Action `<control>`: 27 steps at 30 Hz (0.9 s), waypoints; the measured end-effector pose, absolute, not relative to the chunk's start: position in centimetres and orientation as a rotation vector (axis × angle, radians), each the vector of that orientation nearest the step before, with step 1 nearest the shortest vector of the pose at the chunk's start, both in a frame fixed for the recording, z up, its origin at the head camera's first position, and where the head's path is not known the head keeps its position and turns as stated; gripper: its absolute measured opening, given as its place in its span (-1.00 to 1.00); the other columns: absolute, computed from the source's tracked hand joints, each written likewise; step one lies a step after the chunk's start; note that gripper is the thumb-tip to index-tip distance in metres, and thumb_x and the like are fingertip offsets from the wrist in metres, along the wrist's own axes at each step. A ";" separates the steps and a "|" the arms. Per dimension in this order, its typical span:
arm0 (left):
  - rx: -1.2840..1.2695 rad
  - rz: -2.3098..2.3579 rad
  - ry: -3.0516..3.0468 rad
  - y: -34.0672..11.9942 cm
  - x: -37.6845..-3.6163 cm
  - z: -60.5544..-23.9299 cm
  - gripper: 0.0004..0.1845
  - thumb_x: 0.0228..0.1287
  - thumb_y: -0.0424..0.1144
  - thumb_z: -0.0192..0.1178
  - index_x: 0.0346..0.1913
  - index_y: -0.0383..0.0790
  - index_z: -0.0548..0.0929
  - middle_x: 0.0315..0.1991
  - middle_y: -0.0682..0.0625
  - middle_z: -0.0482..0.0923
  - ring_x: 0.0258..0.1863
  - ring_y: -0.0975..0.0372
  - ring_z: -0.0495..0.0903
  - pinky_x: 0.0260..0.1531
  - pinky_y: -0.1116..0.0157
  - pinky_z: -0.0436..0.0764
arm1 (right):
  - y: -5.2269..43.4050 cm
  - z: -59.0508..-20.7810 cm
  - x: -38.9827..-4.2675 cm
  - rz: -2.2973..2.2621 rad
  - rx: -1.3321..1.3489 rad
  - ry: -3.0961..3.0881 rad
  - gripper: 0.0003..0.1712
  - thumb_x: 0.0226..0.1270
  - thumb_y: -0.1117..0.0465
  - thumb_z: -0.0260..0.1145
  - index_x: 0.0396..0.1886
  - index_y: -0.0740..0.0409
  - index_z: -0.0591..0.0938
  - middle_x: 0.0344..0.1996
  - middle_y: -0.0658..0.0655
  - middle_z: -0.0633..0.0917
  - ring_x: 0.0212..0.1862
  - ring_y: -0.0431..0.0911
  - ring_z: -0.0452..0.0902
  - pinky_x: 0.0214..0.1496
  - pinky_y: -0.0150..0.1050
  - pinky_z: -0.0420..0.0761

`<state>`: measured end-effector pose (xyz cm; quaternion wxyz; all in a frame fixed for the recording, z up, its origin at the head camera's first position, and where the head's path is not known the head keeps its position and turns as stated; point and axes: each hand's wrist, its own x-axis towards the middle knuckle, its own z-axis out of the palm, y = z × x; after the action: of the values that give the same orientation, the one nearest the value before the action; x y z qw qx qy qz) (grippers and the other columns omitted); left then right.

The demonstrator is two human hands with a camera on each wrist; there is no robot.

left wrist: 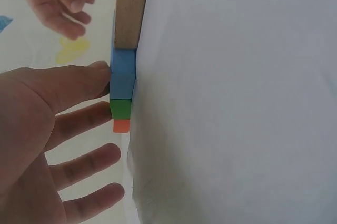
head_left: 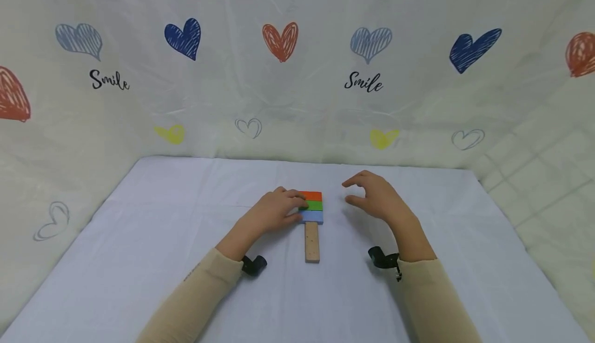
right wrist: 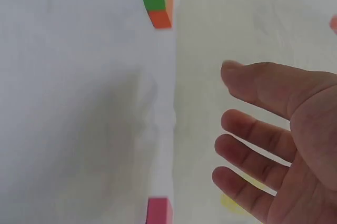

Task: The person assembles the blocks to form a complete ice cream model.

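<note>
Orange (head_left: 312, 196), green (head_left: 315, 205) and blue (head_left: 314, 216) blocks lie edge to edge on the white table. A long plain wooden block (head_left: 312, 243) extends from the blue one towards the near side. My left hand (head_left: 275, 211) rests at the left side of the coloured blocks. In the left wrist view, its thumb touches the blue block (left wrist: 122, 86) and a finger reaches the green one (left wrist: 121, 108); the fingers are fairly straight. To the right, my right hand (head_left: 378, 198) hovers above the table, holding nothing, its fingers spread and slightly bent.
In the right wrist view, a pink block (right wrist: 158, 211) sits at the bottom edge; I cannot make it out in the head view. A white cloth covers the table (head_left: 186, 239). Behind it hangs a pale backdrop (head_left: 316, 95) with printed hearts.
</note>
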<state>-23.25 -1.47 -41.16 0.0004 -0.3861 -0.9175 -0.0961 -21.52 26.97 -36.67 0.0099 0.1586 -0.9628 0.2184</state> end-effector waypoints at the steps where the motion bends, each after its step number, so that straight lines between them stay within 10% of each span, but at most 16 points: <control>1: -1.212 -0.300 -2.881 -1.5 -23.2 -41.1 -0.62 0.38 -0.02 0.25 0.22 0.06 0.64 0.28 0.11 0.53 0.16 0.09 0.51 0.03 0.17 0.59 | 27.5 -36.6 -21.6 0.682 0.464 -3.012 -0.59 0.29 0.17 0.42 0.13 0.12 0.68 0.16 0.18 0.60 0.21 0.17 0.49 0.23 0.15 0.49; 27: -1.218 -0.317 -2.903 -1.4 -23.2 -40.8 -0.63 0.38 -0.06 0.26 0.21 0.04 0.65 0.26 0.10 0.55 0.16 0.09 0.51 0.04 0.16 0.60 | 36.5 -37.3 -21.1 0.778 0.020 -3.256 -0.37 0.30 0.03 0.36 0.31 0.17 0.51 0.18 0.33 0.55 0.20 0.25 0.41 0.15 0.20 0.49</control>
<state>-23.15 -1.44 -40.77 -0.0113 -0.3849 -0.9175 -0.1001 -21.13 36.52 -37.28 -0.1030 0.0061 -0.9675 0.2310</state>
